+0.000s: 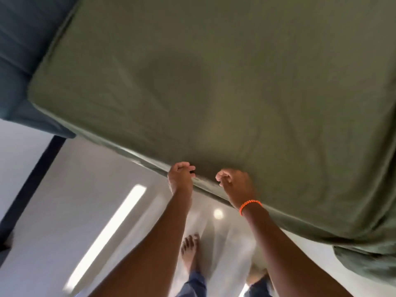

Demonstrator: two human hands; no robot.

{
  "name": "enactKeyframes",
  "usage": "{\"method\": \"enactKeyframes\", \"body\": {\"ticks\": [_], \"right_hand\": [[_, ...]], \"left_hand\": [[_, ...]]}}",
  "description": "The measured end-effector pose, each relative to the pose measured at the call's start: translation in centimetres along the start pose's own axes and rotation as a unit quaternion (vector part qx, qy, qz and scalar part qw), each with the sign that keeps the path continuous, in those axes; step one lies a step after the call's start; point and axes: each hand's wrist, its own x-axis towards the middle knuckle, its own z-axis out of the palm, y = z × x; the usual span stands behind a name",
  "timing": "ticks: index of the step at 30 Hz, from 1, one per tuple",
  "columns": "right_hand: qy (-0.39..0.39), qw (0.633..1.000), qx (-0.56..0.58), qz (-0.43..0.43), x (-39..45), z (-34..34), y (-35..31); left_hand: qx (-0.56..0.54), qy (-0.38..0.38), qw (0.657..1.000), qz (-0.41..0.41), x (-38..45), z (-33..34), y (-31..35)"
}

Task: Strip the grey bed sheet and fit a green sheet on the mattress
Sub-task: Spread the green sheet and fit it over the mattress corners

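Presently we find the green sheet (214,82) covering the mattress top. Left hand (180,175) and right hand (234,185), fingers curled, pinch its near edge. Risk: loose cloth at the right corner (364,249) may pull free if tugged unevenly.

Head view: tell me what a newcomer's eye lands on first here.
The green sheet dominates, spread over the mattress and filling the upper frame. At its near edge, low centre, the left hand and right hand curl at the hem, the right wrist wearing an orange bracelet. Below them, bare feet stand on a glossy white floor with a bright streak of reflected light.
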Motion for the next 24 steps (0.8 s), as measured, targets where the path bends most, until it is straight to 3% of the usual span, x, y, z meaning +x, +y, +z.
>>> {"method": "enactKeyframes", "body": {"ticks": [6, 10, 15, 17, 19, 22, 24], "right_hand": [[-0.007, 0.991, 0.129, -0.017, 4.0, 9.8, -8.6], [-0.036, 0.966, 0.253, 0.030, 6.7, 14.0, -13.1], [-0.115, 0.942, 0.294, 0.115, 9.8, 18.9, -17.6], [-0.123, 0.895, 0.373, 0.212, 10.6, 20.8, -19.2], [-0.109, 0.812, 0.493, 0.293, 11.2, 22.8, -20.2], [-0.068, 0.654, 0.642, 0.394, 12.3, 25.3, -19.6], [0.024, 0.547, 0.725, 0.419, 13.6, 26.9, -18.9]], "left_hand": [[-0.010, 0.071, 0.997, 0.021, 6.7, -7.5, 4.3], [-0.114, 0.069, 0.991, -0.023, 9.6, -11.6, 7.1], [-0.222, 0.070, 0.969, -0.075, 12.7, -15.3, 10.7], [-0.247, 0.042, 0.961, -0.116, 14.3, -16.4, 10.7], [-0.267, 0.016, 0.951, -0.155, 16.1, -17.0, 11.0], [-0.295, 0.021, 0.937, -0.187, 18.6, -17.3, 11.0], [-0.311, 0.033, 0.928, -0.204, 20.3, -17.4, 10.8]]}}
